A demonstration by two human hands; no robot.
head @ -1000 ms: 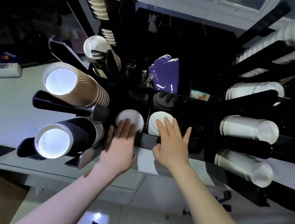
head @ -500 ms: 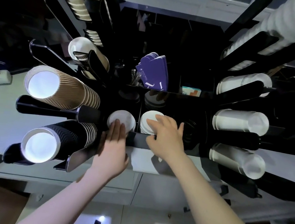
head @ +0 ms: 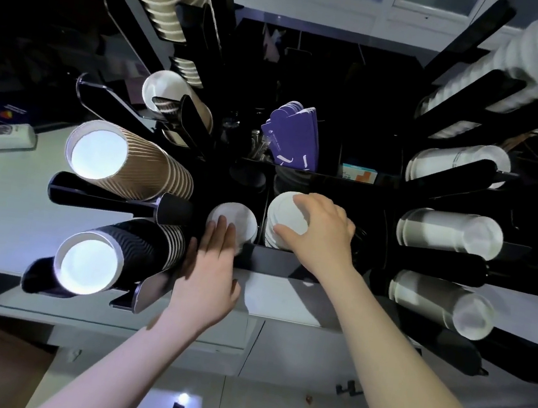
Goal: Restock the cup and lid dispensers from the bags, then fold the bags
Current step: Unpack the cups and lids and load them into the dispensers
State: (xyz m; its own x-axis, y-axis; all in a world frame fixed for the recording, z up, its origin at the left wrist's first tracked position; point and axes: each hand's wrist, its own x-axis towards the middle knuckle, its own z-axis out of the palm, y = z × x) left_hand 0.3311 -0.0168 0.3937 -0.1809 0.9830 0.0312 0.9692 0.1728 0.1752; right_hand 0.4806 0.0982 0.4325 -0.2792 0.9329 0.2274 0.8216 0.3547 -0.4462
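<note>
Currently, head view: right hand is curling fingers and thumb over the larger white lid stack in the black dispenser's middle compartment. Left hand is lying flat, fingers straight, tips touching the smaller white lid stack in the compartment beside it, gripping nothing. Brown cup stack and black cup stack are sitting in the left-side holders.

Both forearms bare; left hand and right hand ungloved.

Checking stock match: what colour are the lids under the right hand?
White, seen in the head view: the stack of lids under the right hand.
</note>
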